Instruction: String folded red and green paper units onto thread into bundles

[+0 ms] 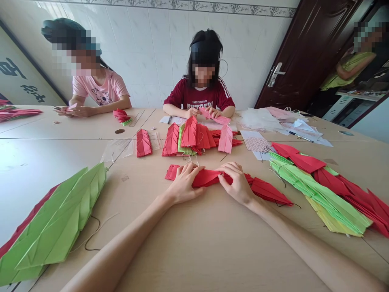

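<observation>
A long strip of folded red paper (208, 177) lies across the table in front of me, pleated into overlapping pointed sections. My left hand (183, 185) is closed over its left part, thumb on the near side and fingers across the top. At the middle of the strip, my right hand (239, 186) pinches the paper between thumb and fingers. The strip's right end tapers to a point past my right wrist, with a dark string beside it. My palms hide parts of the paper.
Green folded paper (63, 219) lies at left, and red and green bundles (322, 182) at right. Ahead are a red, green and pink pile (194, 138) and plastic bags (258, 119). Two people (199, 93) (101, 87) sit across the table (194, 251), handling paper; another person stands by the door.
</observation>
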`<action>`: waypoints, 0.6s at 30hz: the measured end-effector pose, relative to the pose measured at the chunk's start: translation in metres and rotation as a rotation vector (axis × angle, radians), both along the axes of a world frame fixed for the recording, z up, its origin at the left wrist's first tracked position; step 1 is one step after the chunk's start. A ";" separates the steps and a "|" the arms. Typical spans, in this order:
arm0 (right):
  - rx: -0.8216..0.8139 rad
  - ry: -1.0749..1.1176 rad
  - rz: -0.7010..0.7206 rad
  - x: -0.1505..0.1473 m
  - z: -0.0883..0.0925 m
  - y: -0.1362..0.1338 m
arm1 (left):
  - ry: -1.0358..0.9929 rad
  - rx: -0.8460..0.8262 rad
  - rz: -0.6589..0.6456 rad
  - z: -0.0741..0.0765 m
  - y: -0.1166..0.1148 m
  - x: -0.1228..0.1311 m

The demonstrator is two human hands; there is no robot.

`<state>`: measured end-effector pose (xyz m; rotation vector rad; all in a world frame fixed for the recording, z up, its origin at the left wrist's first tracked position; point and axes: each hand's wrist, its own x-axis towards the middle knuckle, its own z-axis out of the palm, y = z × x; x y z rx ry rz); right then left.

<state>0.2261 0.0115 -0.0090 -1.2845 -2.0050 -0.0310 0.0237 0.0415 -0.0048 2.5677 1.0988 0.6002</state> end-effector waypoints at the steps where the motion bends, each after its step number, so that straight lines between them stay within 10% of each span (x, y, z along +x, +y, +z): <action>1: 0.000 0.012 0.013 0.000 0.001 0.000 | -0.005 -0.002 0.006 0.000 0.000 0.000; 18: -0.089 -0.065 0.160 -0.002 0.000 -0.003 | -0.099 -0.189 0.042 0.011 -0.002 0.000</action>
